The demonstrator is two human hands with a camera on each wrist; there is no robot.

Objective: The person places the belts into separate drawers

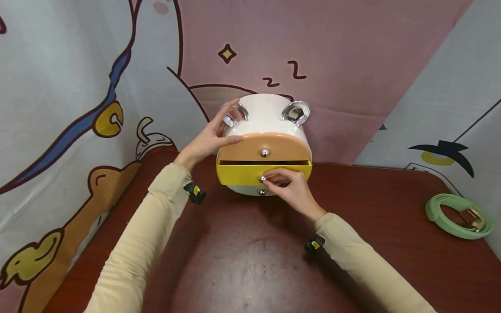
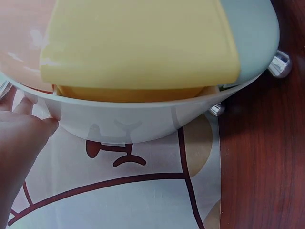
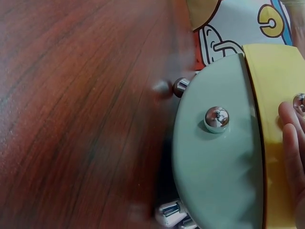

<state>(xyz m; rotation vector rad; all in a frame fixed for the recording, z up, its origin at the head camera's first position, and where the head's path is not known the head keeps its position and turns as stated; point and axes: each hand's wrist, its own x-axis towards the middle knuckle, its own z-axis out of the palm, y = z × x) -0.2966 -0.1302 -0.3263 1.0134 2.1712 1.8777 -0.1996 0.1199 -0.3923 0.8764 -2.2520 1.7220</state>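
"How far?"
"Mid-frame, the yellow drawer (image 1: 239, 174) is only partly out (orange drawer (image 1: 266, 142), green drawer (image 3: 217, 164) closed), its knob (image 1: 262, 178) pinched in my right hand (image 1: 294, 188). My spread left hand (image 1: 208, 141) touches the cabinet (image 1: 266, 115)."

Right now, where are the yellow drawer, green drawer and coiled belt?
Yellow drawer (image 1: 249, 175), head view, front panel.
Green drawer (image 3: 220, 160), right wrist view, front panel.
Coiled belt (image 1: 453, 229), head view, strap.

The person's left hand (image 1: 209, 138) is spread, thumb apart from fingers; the right hand (image 1: 294, 189), lower, pinches between thumb and fingertips; both arms (image 1: 135, 243) reach forward
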